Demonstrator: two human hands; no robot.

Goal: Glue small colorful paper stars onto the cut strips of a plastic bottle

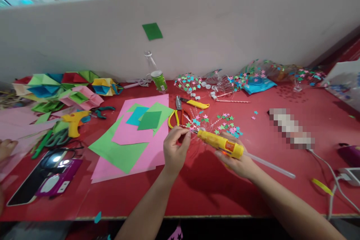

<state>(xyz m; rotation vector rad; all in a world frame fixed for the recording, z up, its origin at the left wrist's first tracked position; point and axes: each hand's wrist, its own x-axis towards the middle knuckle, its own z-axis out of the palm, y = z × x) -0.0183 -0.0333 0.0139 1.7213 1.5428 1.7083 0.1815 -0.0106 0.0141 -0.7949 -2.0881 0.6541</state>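
- Your right hand [239, 161] is wrapped tight round the yellow glue gun [221, 143], low over the red table [225, 195], with its nozzle pointing left at your other hand.
- A clear glue stick [270, 165] pokes out the back of it.
- Your left hand [174, 150] has thumb and fingertips pinched right at the nozzle tip, on what looks like a strip of the clear plastic piece [222, 125]. It's see-through, so I'm not 100% sure.
- That piece sits just behind the gun, dotted with paper stars.
- Yellow-handled pliers [176, 117] and pink paper [140, 138] lie just beside your left hand.
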